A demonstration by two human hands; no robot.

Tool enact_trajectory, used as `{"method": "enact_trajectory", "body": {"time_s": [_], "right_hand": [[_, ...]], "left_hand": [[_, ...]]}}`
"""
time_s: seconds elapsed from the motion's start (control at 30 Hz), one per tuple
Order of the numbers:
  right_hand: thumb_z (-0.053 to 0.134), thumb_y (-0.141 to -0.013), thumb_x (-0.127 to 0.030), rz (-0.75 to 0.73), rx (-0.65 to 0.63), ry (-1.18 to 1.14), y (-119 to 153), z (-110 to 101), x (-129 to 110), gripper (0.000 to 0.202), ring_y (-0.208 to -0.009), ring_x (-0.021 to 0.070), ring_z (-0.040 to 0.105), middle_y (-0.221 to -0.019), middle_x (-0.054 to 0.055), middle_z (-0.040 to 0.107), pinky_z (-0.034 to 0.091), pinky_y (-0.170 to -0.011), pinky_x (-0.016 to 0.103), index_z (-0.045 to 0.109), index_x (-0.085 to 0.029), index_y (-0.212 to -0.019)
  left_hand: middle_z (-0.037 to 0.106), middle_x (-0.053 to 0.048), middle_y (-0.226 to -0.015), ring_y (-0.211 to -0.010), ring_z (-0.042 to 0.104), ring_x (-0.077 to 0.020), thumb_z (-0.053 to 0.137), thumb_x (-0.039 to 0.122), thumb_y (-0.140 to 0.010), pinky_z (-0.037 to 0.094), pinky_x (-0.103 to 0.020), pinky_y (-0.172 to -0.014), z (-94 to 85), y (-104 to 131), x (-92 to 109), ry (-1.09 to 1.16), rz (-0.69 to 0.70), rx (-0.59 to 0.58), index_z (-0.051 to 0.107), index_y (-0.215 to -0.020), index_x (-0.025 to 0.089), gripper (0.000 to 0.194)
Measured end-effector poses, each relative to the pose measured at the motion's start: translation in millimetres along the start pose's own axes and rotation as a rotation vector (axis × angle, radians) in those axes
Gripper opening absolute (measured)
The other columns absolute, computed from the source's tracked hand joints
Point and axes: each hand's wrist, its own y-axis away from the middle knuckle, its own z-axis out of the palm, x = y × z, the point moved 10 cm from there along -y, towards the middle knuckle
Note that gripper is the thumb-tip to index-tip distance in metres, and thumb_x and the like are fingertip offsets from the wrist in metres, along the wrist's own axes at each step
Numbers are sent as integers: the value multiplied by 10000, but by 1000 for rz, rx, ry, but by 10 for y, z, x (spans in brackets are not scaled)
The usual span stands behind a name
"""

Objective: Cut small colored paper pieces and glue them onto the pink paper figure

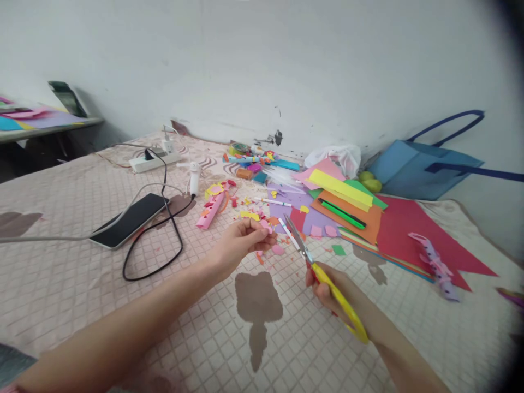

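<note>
My left hand (249,239) is closed in a pinch on a small pink paper piece (266,226), partly hidden by the fingers. My right hand (333,286) grips scissors (336,292) with a yellow handle; some red shows under it. Their blades point away and to the left, a short gap from my left fingertips. Below the hands, small paper scraps (278,250) litter the quilted cloth (196,322). A pink paper roll (210,212) with paper flowers lies beyond my left hand. A green cutter knife (343,213) rests on orange paper (370,226) beyond my right hand.
On the left are a black phone (131,218), looping cables (180,240) and a white power strip (153,161). Red paper (421,234), a decorated purple roll (440,270) and a blue bag (421,169) occupy the right. Clay packs (244,173) lie near the wall.
</note>
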Motion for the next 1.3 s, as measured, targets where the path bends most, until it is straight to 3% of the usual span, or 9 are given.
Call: {"method": "enact_trajectory", "body": {"time_s": [0.13, 0.3, 0.47, 0.67, 1.3], "right_hand": [[461, -782, -518, -39, 34, 13, 21, 158, -164, 316, -477, 98, 318, -563, -50, 357, 289, -444, 231, 462, -208, -716], [418, -811, -463, 9, 28, -14, 20, 305, -195, 269, -472, 93, 329, -567, -56, 365, 304, -443, 227, 424, -203, -742], [458, -794, -425, -32, 109, 49, 9, 304, -282, 259, -503, 93, 375, -597, -34, 445, 336, -459, 215, 381, -203, -685], [450, -789, -391, -19, 126, 79, -17, 356, -223, 227, -521, 109, 396, -589, -26, 451, 334, -469, 223, 375, -208, -678], [469, -800, -360, 21, 70, 42, -26, 413, -131, 210, -500, 107, 403, -553, -35, 474, 301, -453, 220, 387, -210, -678]], "left_hand": [[679, -39, -804, -725, 640, -122, 705, 234, -706, 489, -266, -722, -25, 9, 11, 22, 23, 29, 552, -734, 129, 188], [670, -23, -807, -745, 633, -123, 696, 239, -712, 473, -255, -701, -27, 41, 24, 36, 31, 61, 556, -736, 139, 174], [655, -28, -819, -760, 616, -124, 687, 248, -718, 471, -251, -688, 11, 103, 63, 64, 57, 99, 552, -721, 139, 174], [628, -20, -799, -759, 597, -116, 708, 267, -694, 464, -242, -684, -6, 122, 29, 121, 59, 142, 568, -712, 134, 194], [601, -7, -738, -720, 568, -102, 713, 261, -681, 463, -240, -689, -9, 131, 28, 164, 80, 172, 583, -684, 132, 183]]}}
